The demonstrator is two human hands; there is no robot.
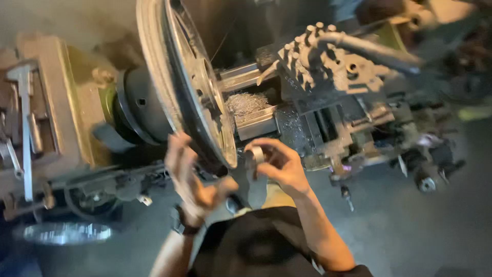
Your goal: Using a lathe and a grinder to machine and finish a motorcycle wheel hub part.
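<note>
- Left hand [192,177] is raised with palm open and fingers spread, touching or nearly touching the lower rim of the big metal wheel [189,82]; blur makes real contact hard to tell. It grips nothing.
- Right hand [279,164] is closed around a small metal ring [255,155], pinched between thumb and fingertips, just beside the wheel's lower edge.
- The two hands are apart, one on each side of the wheel's bottom edge, with a narrow gap between them.
- The wheel sits tilted on the lathe [61,118], mounted at the dark chuck [141,105]; its rim sweeps from the frame top down to the hands.
- Tight room: the wheel edge is close on the left of the ring, the lathe bed just behind, and the person's body right below.
- Open room: grey floor [410,231] on the right and bottom is open, well apart from the hands.
- Tool post [333,66] with bolt heads sits upper right, well apart from both hands; a long handle [374,51] sticks out from it to the right.
- Tray-like trough [253,115] behind the wheel holds a pile of metal shavings [246,102]; a metal bar lies along its upper edge.
- Black watch band [180,225] on the left wrist.
- A round shiny metal piece [66,233] lies low on the left, near the lathe base, well apart from the hands.
</note>
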